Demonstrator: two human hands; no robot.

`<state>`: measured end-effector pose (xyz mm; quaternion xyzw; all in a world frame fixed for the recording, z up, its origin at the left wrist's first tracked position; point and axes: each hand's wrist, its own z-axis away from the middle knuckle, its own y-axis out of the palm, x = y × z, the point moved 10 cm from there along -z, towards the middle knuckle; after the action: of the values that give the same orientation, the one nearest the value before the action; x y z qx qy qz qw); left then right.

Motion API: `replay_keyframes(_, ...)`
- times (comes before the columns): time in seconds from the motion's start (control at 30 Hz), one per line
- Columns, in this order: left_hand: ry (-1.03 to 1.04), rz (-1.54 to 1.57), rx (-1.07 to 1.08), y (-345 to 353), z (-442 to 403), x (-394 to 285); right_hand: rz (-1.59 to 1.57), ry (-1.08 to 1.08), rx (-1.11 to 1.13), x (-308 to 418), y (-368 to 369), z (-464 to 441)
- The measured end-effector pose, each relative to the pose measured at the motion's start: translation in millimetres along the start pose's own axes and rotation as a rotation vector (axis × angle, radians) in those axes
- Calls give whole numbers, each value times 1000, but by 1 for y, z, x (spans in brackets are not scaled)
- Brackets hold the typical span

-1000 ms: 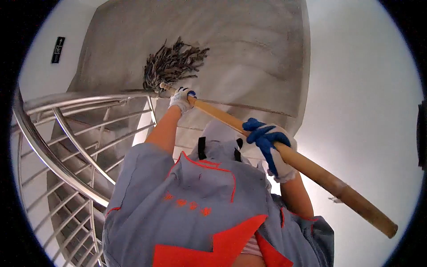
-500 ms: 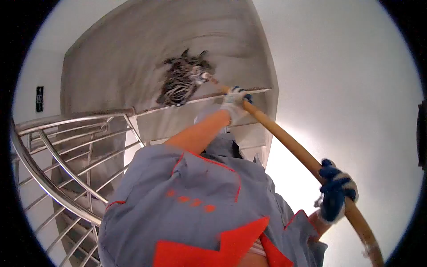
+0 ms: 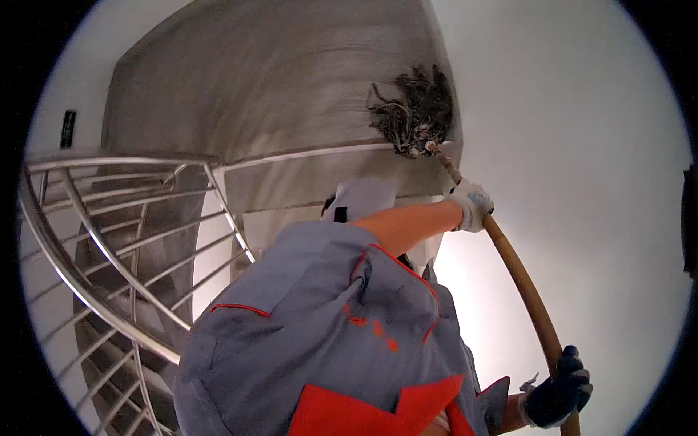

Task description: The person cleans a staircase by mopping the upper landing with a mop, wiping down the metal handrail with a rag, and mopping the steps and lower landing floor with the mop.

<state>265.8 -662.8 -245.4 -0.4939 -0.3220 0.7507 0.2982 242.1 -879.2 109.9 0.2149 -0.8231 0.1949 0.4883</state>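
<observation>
A mop stretches from the landing floor to the lower right. Its dark, wet-looking string head (image 3: 414, 112) lies on the grey floor (image 3: 291, 80) near the white wall. My left hand (image 3: 472, 206), in a white-and-blue work glove, is closed around the wooden handle (image 3: 525, 287) not far above the mop head. Farther up the handle, near its visible end, my right hand (image 3: 558, 390) is wrapped around it in a dark blue-palmed glove. The very end of the handle leaves the picture at the bottom.
A curved metal stair railing (image 3: 109, 247) stands on the left, with steps visible through its bars. The white wall (image 3: 567, 145) rises close on the right. A step edge (image 3: 305, 154) crosses the floor below the mop head. My grey shirt (image 3: 313, 327) fills the lower middle.
The mop head has swept to the right across the floor, up to the wall side. My left hand has moved right and nearer, and my right hand has dropped lower in view.
</observation>
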Motion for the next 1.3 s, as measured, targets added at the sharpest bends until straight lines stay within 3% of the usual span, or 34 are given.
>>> replay_keyframes(0.17,-120,32,-27,-36,66,35,-55,11,50,-3,9,-18)
replay_keyframes(0.3,-230,7,-91,-24,96,52,-102,39,118,-14,13,-23)
replay_keyframes(0.47,-403,-7,-114,-49,187,112,-132,105,259,-5,79,-24)
replay_keyframes(0.53,-452,-13,-257,-7,207,167,-128,154,345,-15,111,-16)
replay_keyframes(0.6,-618,97,-48,-43,295,165,-144,168,477,-26,143,1)
replay_keyframes(0.73,-796,42,-213,-23,363,223,-396,366,589,-38,213,41)
replay_keyframes(0.77,-825,31,-254,-21,374,231,-446,319,647,-27,234,45)
replay_keyframes(0.8,-824,25,-275,-20,377,233,-502,276,708,-19,246,49)
replay_keyframes(1.0,-606,21,-395,-23,328,182,-405,258,506,6,187,37)
replay_keyframes(1.07,-461,108,-450,-27,298,150,1073,-262,720,25,149,40)
replay_keyframes(1.13,-318,59,-573,-50,275,101,291,53,452,35,80,24)
replay_keyframes(1.17,-252,48,-535,-47,257,83,-83,112,298,41,44,18)
replay_keyframes(1.27,-111,60,-380,-49,216,25,-174,-153,100,117,43,27)
replay_keyframes(1.3,-75,79,-291,-53,207,4,-130,-108,127,110,-14,32)
